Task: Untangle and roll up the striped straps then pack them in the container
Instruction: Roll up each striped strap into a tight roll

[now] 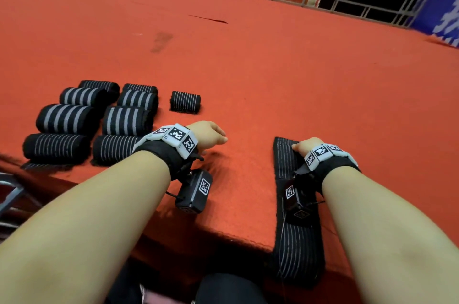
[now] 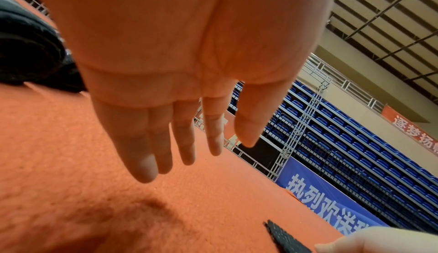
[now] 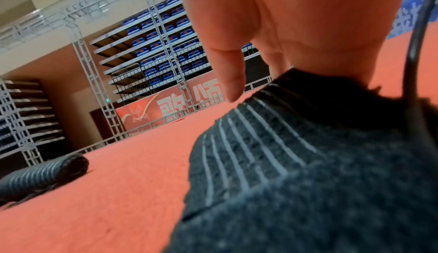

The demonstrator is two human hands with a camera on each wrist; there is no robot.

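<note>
The flat black elastic strap with thin grey stripes (image 1: 285,162) lies at 5 o'clock, drooping over the red carpet's edge: soft, light, grippy. The right hand (image 1: 306,146) presses its far end, the best place to start rolling; finger curl is hidden. The left hand (image 2: 180,65) hovers, fingers straight, empty.

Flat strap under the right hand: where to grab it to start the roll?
Take the flat strap at its far end, from above, both hands pinching the corners. That end lies flat on the red surface, while the near end hangs over the edge. The left hand is free.
</note>
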